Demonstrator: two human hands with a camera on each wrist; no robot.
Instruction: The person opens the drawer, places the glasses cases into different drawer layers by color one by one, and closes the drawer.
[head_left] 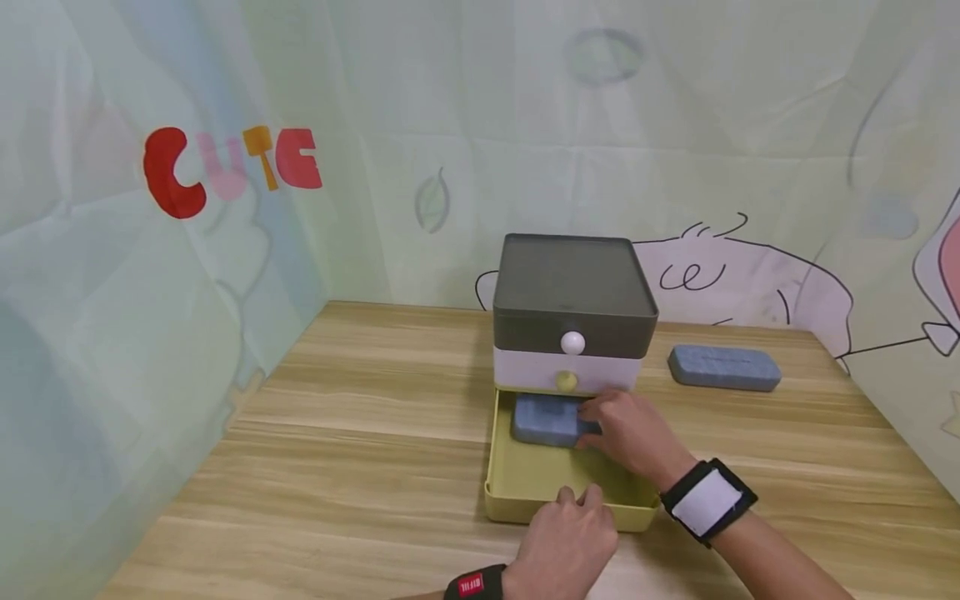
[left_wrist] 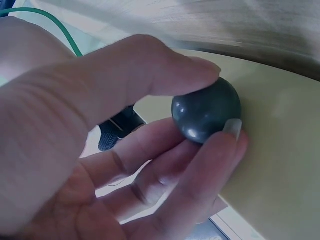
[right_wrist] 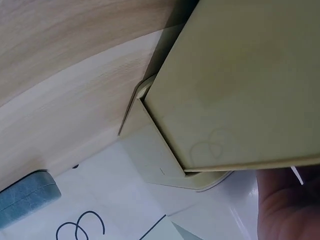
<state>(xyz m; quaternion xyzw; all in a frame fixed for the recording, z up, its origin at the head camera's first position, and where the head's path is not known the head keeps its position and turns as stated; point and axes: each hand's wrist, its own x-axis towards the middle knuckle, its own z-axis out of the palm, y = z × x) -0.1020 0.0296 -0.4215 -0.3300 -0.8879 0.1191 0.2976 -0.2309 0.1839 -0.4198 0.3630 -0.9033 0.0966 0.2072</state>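
The bottom yellow drawer (head_left: 517,509) of a small stacked drawer unit (head_left: 573,275) is pulled out toward me. My left hand (head_left: 567,546) is at its front and pinches a dark round knob (left_wrist: 206,112) between thumb and fingers, as the left wrist view shows. Inside the drawer, toward the back, lies a blue oblong glasses case (head_left: 546,419). My right hand (head_left: 633,429) grips the right end of this case, thumb on the near side; its fingertips hide that end. In the right wrist view the drawer covers most of the hand.
A second blue glasses case (head_left: 723,367) lies on the wooden table (head_left: 360,417), right of the unit. Above the pulled-out drawer are a white drawer with a yellow knob (head_left: 566,381) and a dark grey one with a white knob (head_left: 573,342). A printed curtain (head_left: 450,100) surrounds the table.
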